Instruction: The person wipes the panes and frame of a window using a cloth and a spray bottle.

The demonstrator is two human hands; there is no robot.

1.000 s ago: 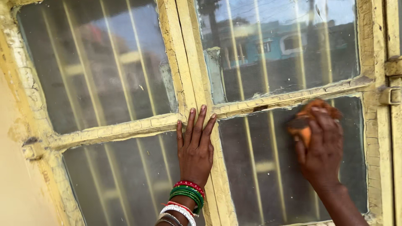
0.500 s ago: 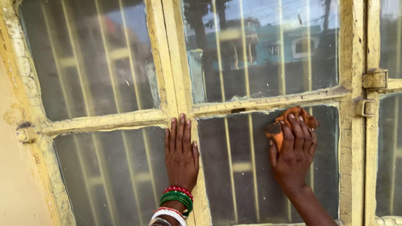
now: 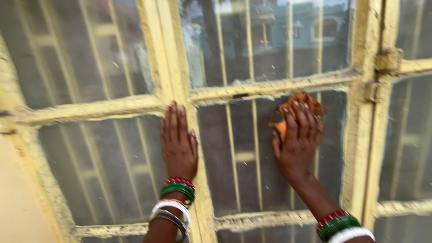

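My right hand [image 3: 297, 141] presses a crumpled orange cloth [image 3: 292, 108] flat against the dusty lower glass pane [image 3: 243, 180] of an old window, near the pane's top edge. My left hand [image 3: 178, 141] lies flat, fingers together, on the yellow vertical frame bar [image 3: 159, 58] where it meets the horizontal bar [image 3: 90, 110]. Both wrists carry red, green and white bangles. The picture is blurred by motion.
The window frame is cracked, peeling yellow wood with several panes. A metal hinge [image 3: 387, 60] and latch sit on the right upright [image 3: 364, 144]. Vertical bars stand behind the glass, which reflects a blue building. A pale wall [image 3: 18, 202] is at the left.
The view has shifted down and to the right, showing the frame's lower bar. My right hand and the cloth have slid left across the pane. My left hand stays on the frame.
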